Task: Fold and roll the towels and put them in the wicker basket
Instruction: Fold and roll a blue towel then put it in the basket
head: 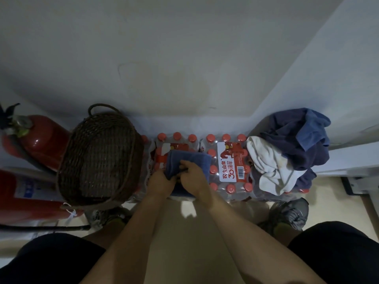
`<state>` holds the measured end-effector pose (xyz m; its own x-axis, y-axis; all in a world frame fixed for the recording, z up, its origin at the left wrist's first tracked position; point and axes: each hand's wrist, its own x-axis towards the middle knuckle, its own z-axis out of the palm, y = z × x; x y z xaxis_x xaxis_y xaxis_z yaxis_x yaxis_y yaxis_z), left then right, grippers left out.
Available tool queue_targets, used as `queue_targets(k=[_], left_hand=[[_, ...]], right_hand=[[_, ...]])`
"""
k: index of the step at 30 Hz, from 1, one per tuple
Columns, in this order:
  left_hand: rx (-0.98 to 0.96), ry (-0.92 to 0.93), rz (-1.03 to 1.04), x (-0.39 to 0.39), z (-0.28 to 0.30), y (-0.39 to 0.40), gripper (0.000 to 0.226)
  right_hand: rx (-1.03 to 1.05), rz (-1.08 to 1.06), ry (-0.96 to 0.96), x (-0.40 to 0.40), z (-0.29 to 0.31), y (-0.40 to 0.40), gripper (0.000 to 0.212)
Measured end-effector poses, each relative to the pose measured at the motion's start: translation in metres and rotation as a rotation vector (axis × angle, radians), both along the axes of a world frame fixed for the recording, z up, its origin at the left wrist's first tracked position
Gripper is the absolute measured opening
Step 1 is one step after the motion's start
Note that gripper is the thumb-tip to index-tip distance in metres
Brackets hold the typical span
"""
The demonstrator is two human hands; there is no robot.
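— Two hands on one towel, is that right?

— Yes. The blue towel (pixel 189 160) lies folded on top of the shrink-wrapped packs of water bottles (pixel 229 165), roughly in the middle of the scene. The left hand (pixel 162 181) grips its near left edge with the fingers curled under the cloth. The right hand (pixel 193 174) sits just beside it, fingers bent and pinching the fabric at the near side.

— Where is the wicker basket?

— The wicker basket (pixel 98 158) stands at the left, touching the left end of the bottle packs, tilted so its dark woven inside faces up. One loop handle sticks up at its far rim. I see no towel inside it.

— And the other towels?

— They are heaped at the right end of the packs: a white towel (pixel 270 167) draped toward the near side, with a pile of dark blue towels (pixel 297 140) bunched over and behind it, against the wall.

— Anything else around?

— Two red fire extinguishers (pixel 39 140) lie at the far left, beside the basket. A grey shoe (pixel 291 212) shows on the floor at the near right, and another pokes out under the basket's near edge.
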<state>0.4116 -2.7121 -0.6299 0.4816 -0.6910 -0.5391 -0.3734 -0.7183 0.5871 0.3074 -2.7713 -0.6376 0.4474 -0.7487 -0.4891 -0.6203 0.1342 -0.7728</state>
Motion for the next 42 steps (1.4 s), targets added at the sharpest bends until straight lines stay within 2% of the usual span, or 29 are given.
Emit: queue_targets(k=[7,10,13,15,18,20,21,23,24,26,28,30,32,36,39,42], left_hand=[[0.065,0.057,-0.028,-0.001,-0.003,-0.001,0.027],[0.065,0.126,0.004,-0.005,-0.004,0.0,0.024],[-0.004,0.09,-0.042,-0.011,0.007,-0.005,0.021],[-0.083,0.087,-0.143,-0.022,0.02,-0.012,0.024],[-0.234,-0.039,-0.356,-0.046,0.049,-0.018,0.026],[-0.384,-0.117,-0.482,-0.06,0.062,-0.018,0.019],[-0.413,-0.108,-0.515,-0.064,0.068,-0.019,0.022],[-0.339,-0.085,-0.561,-0.067,0.084,-0.024,0.031],[-0.305,-0.067,-0.607,-0.067,0.091,-0.026,0.032],[-0.395,0.014,-0.744,-0.069,0.105,-0.032,0.024],[-0.465,0.04,-0.87,-0.073,0.115,-0.034,0.018],[-0.424,0.065,-0.943,-0.073,0.116,-0.032,0.018],[-0.362,0.1,-0.951,-0.073,0.108,-0.03,0.02],[-0.198,0.236,-0.837,-0.069,0.084,-0.031,0.031],[-0.16,0.357,-0.665,-0.066,0.067,-0.039,0.027],[-0.205,0.401,-0.506,-0.068,0.051,-0.05,0.021]], right_hand=[[0.12,0.066,-0.059,-0.018,-0.002,-0.003,0.055],[0.08,0.119,-0.007,-0.029,0.008,-0.01,0.054],[-0.144,0.248,0.145,-0.045,0.033,-0.026,0.057],[-0.43,0.357,0.219,-0.057,0.057,-0.032,0.063],[-0.777,0.718,0.217,-0.078,0.087,-0.03,0.089],[-0.945,0.871,0.243,-0.096,0.102,-0.032,0.097],[-1.03,0.904,0.265,-0.107,0.108,-0.036,0.097],[-1.1,0.934,0.314,-0.127,0.117,-0.044,0.097],[-1.062,0.924,0.329,-0.136,0.119,-0.048,0.098],[-0.878,0.849,0.32,-0.152,0.122,-0.05,0.092],[-0.73,0.769,0.256,-0.165,0.119,-0.05,0.066],[-0.519,0.713,0.228,-0.178,0.113,-0.051,0.035],[-0.247,0.691,0.269,-0.189,0.109,-0.056,0.029],[-0.002,0.642,0.33,-0.206,0.098,-0.067,0.007],[0.242,0.528,0.303,-0.215,0.088,-0.077,0.025],[0.366,0.361,0.187,-0.218,0.081,-0.084,0.022]])
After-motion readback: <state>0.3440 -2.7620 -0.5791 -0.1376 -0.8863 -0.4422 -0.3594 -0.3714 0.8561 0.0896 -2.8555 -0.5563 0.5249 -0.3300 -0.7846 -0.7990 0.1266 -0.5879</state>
